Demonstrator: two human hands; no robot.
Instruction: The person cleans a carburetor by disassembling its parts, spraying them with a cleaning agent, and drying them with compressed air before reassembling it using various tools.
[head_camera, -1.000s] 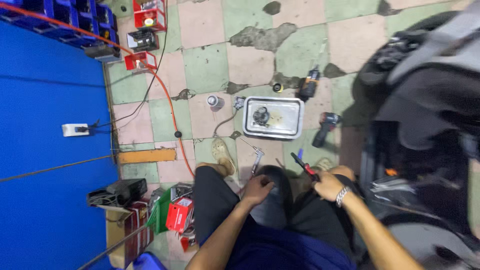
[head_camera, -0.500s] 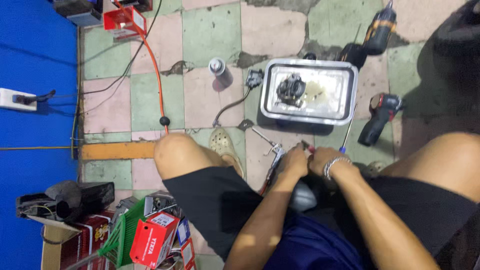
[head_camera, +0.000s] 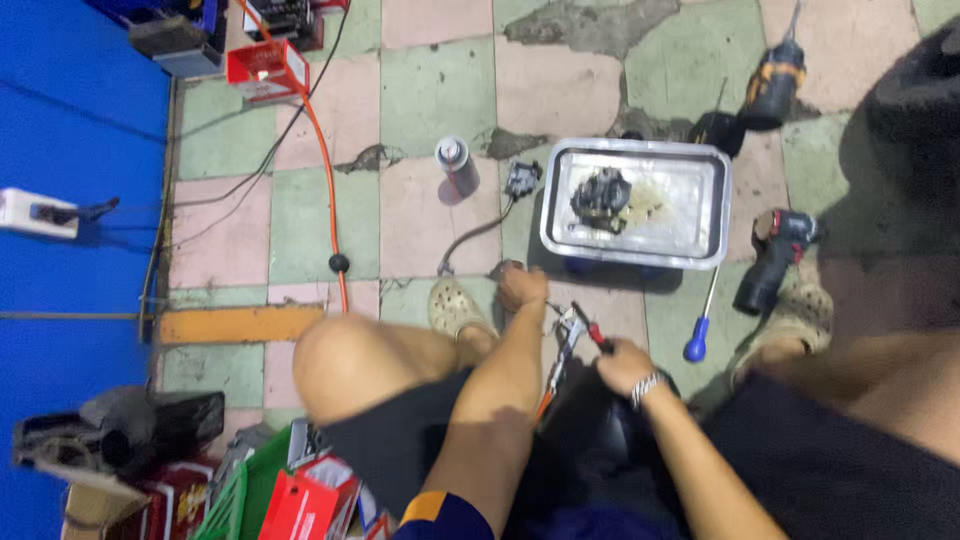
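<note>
Left hand (head_camera: 522, 287) has reached out, clenched, over checkered tile floor (head_camera: 430, 90); right hand (head_camera: 622, 364) grasping pliers (head_camera: 570, 335)

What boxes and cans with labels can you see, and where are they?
Red box: bottom left, by the person's knee, red with white patches.
Red-and-white box: top left on the floor tiles, open-topped.
Spray can: lying left of the metal tray, silver with a dark band.
</note>
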